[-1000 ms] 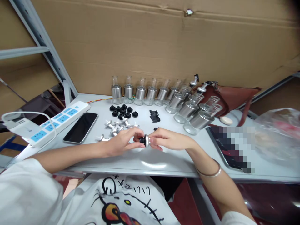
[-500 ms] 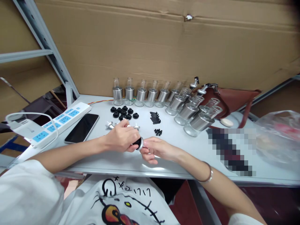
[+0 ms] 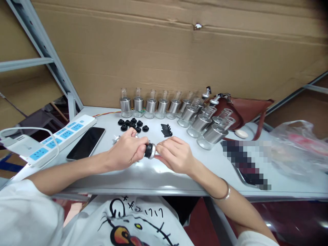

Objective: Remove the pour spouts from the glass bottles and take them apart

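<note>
Between my hands, above the table's front half, is a pourer stopper [image 3: 151, 151] with a black rubber part and a silver collar. My left hand [image 3: 128, 150] is closed around its black end. The fingers of my right hand [image 3: 176, 155] are curled on its silver end, knuckles up, hiding the tip. Silver pourer parts [image 3: 116, 139] lie behind my left hand, mostly covered. Farther back rests a cluster of black rubber stoppers [image 3: 133, 124]. Several thin black pieces [image 3: 166, 130] lie in a row beyond my right hand.
Glass bottles with steel sleeves [image 3: 163, 106] line the back and right; two carry pourers. At left are a phone [image 3: 86, 143] and a power strip [image 3: 64, 135]. A brown bag [image 3: 248, 111], a plastic bag [image 3: 294, 147] and a blurred-out item [image 3: 247, 165] occupy the right.
My right hand has rolled over from fingers spread underneath to knuckles up, still on the silver end. It now covers the small black pieces. The view has shifted slightly.
</note>
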Demonstrator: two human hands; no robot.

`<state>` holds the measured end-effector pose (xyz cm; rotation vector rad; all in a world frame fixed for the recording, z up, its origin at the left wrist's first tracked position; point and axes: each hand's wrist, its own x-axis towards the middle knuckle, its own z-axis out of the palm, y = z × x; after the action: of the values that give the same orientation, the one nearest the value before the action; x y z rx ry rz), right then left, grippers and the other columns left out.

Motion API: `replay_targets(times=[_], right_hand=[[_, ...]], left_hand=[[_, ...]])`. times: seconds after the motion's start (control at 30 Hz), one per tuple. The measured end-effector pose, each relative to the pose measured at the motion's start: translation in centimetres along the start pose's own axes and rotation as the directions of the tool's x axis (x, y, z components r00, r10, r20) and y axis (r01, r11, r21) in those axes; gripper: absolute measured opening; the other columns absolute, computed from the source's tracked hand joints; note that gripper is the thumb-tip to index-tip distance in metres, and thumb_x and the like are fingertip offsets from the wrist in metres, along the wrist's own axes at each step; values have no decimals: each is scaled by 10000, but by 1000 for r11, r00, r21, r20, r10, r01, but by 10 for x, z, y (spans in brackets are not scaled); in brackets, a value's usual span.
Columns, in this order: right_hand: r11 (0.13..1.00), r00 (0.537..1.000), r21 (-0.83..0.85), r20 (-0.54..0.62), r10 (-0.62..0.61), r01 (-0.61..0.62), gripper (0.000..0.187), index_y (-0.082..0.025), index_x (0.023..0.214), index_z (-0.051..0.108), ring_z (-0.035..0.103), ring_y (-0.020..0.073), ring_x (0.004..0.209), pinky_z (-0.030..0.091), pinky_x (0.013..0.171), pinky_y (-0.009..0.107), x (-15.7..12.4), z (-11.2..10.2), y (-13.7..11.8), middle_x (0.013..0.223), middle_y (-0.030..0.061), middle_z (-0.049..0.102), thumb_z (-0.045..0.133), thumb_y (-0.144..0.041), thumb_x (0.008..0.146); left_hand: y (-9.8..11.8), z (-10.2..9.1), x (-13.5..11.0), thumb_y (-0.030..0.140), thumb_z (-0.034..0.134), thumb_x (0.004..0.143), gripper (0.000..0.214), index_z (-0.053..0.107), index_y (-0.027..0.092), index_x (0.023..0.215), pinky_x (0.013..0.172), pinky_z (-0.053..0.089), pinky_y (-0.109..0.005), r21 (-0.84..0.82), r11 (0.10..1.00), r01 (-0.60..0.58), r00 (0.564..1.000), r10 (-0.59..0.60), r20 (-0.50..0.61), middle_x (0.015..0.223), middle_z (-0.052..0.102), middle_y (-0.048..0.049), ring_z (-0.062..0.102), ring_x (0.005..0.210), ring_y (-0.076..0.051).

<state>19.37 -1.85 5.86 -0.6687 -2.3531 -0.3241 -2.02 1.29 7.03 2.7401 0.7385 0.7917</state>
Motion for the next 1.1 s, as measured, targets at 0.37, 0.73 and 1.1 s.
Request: replay_targets(times=[0.37,0.73,1.1], right_hand=[[997,964,-54,-261,44,-60,392,-176,1339,431,619,213,832,491,691,347,-9,4,25,953,118,650,330,-182,960],[997,989,-50,-141,48,-55,400,-143,1350,443,582,199,792,443,681,333,-11,14,29,933,110,658,370,-159,957],[992,994,-64,-40,105,-107,278,-106,1181,541,589,173,712,412,686,303,-9,17,29,820,85,680,389,-206,970]], left_hand=[[-55,-74,19,456,377,889,328,549,180,928,619,378,-265,440,755,487,823,-565,56,830,655,-58,610,750,-223],[-131,-36,8,222,582,749,120,678,168,795,681,459,-318,619,694,369,711,-639,293,808,684,-107,651,826,-291],[-137,-28,14,139,491,744,246,650,181,927,758,435,-221,489,820,297,789,-499,358,952,697,-53,633,889,-198]])
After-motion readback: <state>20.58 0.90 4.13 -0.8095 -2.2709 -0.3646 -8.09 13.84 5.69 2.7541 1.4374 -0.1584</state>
